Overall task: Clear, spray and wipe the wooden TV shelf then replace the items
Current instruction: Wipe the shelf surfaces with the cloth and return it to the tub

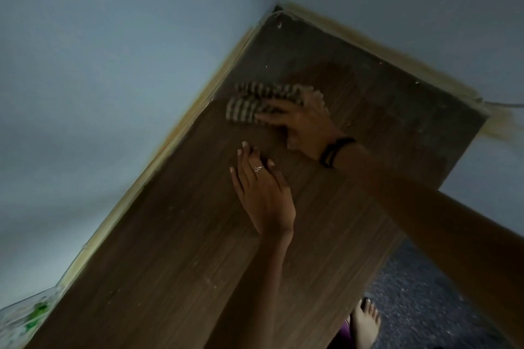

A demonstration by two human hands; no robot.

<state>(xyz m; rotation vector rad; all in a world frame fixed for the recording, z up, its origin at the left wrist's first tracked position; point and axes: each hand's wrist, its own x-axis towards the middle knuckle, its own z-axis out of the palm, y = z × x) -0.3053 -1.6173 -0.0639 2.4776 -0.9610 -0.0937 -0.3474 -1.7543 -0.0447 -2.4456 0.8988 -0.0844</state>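
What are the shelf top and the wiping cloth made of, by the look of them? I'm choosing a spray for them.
Shelf top: brown wood-grain board, matt, with straight fine lines; it could be laminate or veneer, I cannot tell which. Cloth: soft woven fabric, striped dark and pale, bunched under the right hand.

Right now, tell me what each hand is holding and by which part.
The right hand presses a striped cloth flat on the wooden shelf, fingers on the cloth's near edge. The left hand holds nothing; it rests flat on the shelf.

Room corner in a home.
Wooden shelf [175, 249] against blue painted walls [113, 65], dark carpet [419, 300], a bare foot [365, 320].
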